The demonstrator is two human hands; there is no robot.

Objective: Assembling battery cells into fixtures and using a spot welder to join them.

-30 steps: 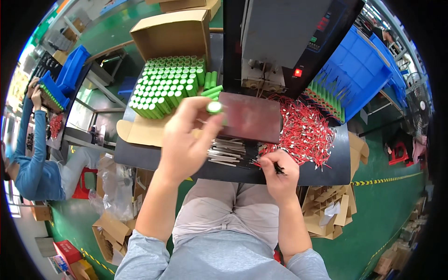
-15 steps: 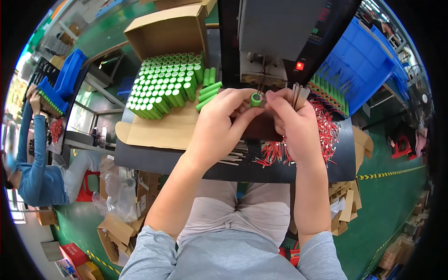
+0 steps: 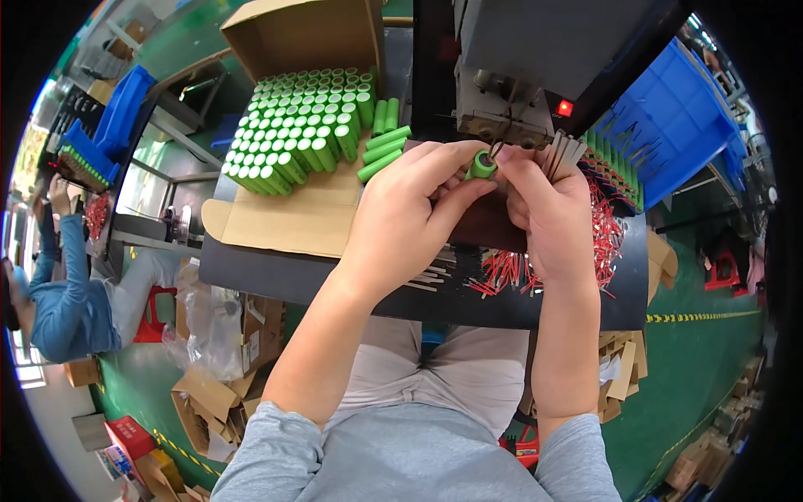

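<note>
We see a green cylindrical cell (image 3: 481, 164) pinched between the fingertips of the left hand (image 3: 410, 213), just under the grey machine (image 3: 535, 67). The right hand (image 3: 548, 213), touching the cell, is closed around thin metal strips (image 3: 562, 151). Left of the hands stands a cardboard box of green cells (image 3: 301, 125); red wires (image 3: 606, 226) lie on the dark surface (image 3: 276, 272) beside the right hand.

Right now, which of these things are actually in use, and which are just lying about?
In use: green cell, left hand, right hand, metal strips, machine.
Lying about: blue bins, cardboard scraps, red stool.
</note>
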